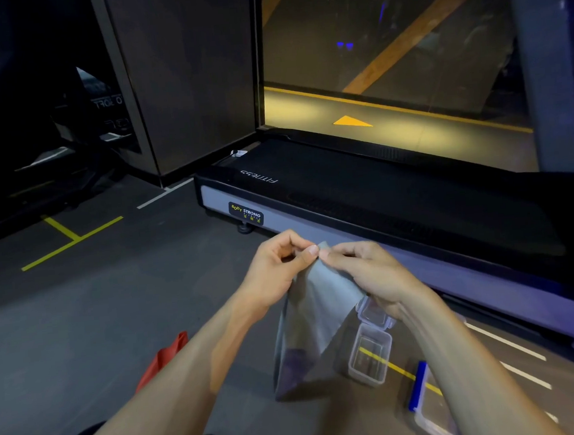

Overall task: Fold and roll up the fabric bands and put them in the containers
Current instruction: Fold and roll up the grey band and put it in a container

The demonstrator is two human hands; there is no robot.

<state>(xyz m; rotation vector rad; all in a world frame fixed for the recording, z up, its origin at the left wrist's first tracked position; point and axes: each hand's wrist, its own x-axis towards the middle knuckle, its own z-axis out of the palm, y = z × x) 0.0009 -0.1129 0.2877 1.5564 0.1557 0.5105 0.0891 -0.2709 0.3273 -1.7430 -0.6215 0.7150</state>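
I hold the grey band (317,318) up in front of me by its top edge, both hands close together. My left hand (279,266) has its fingers curled in, and thumb and forefinger pinch the top corner of the cloth. My right hand (365,269) pinches the same edge just beside it, fingertips almost touching those of the left, the other fingers bent loosely. The band hangs down from that pinch in a long fold, its lower end reaching the dark floor (80,319); near the bottom it looks purplish, though I cannot tell whether that is another band behind it or the light.

Just right of the hanging cloth a small clear box (370,358) stands open on the floor, its lid (375,313) tipped back behind it, partly hidden by my right wrist. A second clear container with a blue edge (417,387) lies nearer me, under my right forearm. A red band (166,357) shows beside my left forearm, on the floor. Ahead of my hands is the end of a treadmill (362,190), and yellow and white lines cross the floor
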